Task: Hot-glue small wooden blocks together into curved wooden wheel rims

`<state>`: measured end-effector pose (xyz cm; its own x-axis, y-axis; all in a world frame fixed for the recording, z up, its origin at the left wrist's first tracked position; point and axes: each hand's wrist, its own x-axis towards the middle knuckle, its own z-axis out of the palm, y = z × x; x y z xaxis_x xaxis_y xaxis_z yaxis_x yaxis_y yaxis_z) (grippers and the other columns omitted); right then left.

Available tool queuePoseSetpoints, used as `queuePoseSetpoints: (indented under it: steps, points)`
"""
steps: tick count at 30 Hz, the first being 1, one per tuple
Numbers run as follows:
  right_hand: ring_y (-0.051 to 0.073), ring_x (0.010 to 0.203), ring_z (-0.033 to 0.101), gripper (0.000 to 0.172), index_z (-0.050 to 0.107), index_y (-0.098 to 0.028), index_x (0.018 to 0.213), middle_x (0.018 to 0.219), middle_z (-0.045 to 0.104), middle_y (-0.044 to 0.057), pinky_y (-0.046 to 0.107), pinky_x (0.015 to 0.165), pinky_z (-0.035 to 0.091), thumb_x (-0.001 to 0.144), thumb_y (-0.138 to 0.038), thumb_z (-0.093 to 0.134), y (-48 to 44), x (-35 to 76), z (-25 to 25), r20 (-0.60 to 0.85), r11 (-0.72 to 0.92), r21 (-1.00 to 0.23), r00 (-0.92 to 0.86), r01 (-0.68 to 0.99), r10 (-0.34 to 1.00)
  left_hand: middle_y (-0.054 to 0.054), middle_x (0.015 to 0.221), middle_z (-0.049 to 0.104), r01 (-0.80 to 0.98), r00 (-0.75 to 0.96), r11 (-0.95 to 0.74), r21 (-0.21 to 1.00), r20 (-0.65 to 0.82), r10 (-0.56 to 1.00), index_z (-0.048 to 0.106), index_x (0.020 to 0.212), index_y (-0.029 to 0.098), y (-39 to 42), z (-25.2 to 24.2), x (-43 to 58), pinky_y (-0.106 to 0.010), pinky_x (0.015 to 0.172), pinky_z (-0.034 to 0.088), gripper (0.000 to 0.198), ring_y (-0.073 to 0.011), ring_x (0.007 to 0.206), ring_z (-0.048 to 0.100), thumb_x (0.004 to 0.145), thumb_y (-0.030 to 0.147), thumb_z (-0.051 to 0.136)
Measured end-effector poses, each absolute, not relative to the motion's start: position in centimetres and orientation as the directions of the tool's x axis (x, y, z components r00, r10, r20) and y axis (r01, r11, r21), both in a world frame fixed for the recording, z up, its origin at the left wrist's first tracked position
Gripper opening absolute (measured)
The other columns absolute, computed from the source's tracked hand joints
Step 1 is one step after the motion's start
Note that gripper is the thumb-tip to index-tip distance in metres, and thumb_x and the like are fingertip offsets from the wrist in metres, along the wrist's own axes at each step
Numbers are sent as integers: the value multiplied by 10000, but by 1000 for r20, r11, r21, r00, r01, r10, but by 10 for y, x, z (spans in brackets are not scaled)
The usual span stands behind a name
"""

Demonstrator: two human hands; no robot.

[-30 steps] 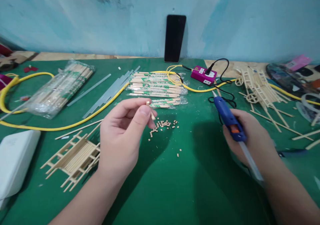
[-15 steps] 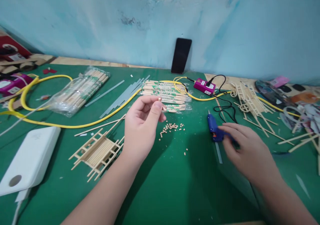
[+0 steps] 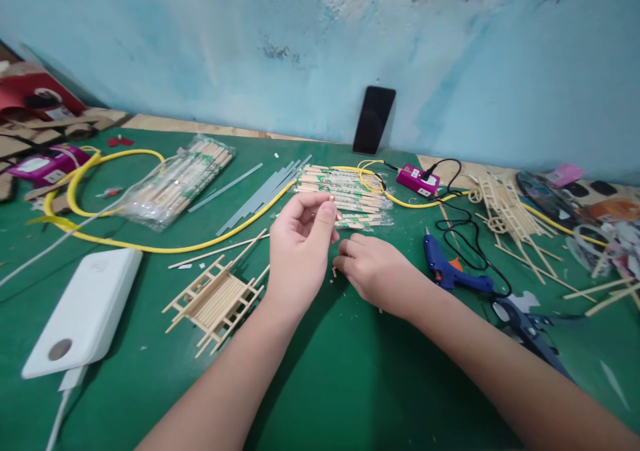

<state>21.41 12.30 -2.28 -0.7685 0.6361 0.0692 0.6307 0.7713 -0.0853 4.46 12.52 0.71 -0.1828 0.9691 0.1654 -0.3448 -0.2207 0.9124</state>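
Since the earlier frame the right hand [image 3: 376,279] has let go of the blue hot glue gun [image 3: 450,271], which now lies on the green cutting mat [image 3: 340,391] right of centre, and has moved in beside the left hand [image 3: 301,251] at the middle of the frame. The left hand is raised, its thumb and forefinger closed in a pinch on a tiny wooden piece [image 3: 333,198], with the other fingers loosely curled. The right hand's fingers are curled downward at the mat, and whether they hold anything cannot be told. Small cut wooden bits [image 3: 333,273] are mostly hidden under and beside that hand, with a few showing just left of its fingertips. A ladder-like frame of wooden sticks [image 3: 215,297] sits just left of the left wrist. Wrapped chopsticks [image 3: 345,191] lie just above the hands, with grey glue sticks [image 3: 263,197] to their left and a yellow cable [image 3: 165,247] curving across the mat. A white power bank [image 3: 83,311] lies at lower left. A magenta power strip [image 3: 417,181] sits upper right, and blue-handled scissors [image 3: 525,327] lie at lower right.
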Motion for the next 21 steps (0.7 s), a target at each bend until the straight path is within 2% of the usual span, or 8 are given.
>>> queuePoseSetpoints:
  steps: [6,10,12,15,18,21]
  points:
    - [290,888,615,199,830,-143,932,989,772,162,414,731,420,1041,-87,674,125,208,-23,46,808,-69,-807,585,589,11,827,747,-355,-163,-196,914,146,976,775,1005,171,124,6,47,-198,604,582,62,-78,605,666,992,219,811]
    - [298,890,646,115,808,-132,923,988,790,173,415,739,457,984,-90,720,128,208,-26,97,808,-138,-804,573,587,18,837,740,-354,-137,-177,918,136,981,758,1010,164,123,5,48,-185,608,577,55,-68,607,675,1002,206,793]
    - [277,848,641,88,790,-145,930,956,783,149,400,720,464,936,-82,729,126,216,-24,152,788,-205,-776,581,612,21,841,736,-353,-123,-166,921,130,984,746,1013,165,121,6,49,-182,609,576,57,-65,607,678,1017,211,779]
    - [235,800,632,165,730,-181,896,870,728,80,366,702,477,910,-38,648,115,235,-14,267,706,-350,-657,615,705,13,877,756,-348,-88,-144,927,121,989,731,1018,168,116,10,51,-179,621,583,64,-66,626,701,1027,214,774]
    - [170,719,628,181,669,-210,881,797,676,4,309,675,511,909,-35,635,100,255,-5,371,575,-547,-439,608,818,-15,965,805,-336,-35,-117,935,112,993,724,1007,168,109,14,55,-183,660,612,71,-69,655,736,1029,208,779]
    - [141,683,668,194,670,-229,901,803,710,-16,262,628,550,923,-36,669,87,269,-3,401,455,-720,-221,524,889,-48,1048,848,-327,17,-90,941,101,995,719,1009,170,102,16,63,-199,694,652,71,-83,684,770,1033,207,775]
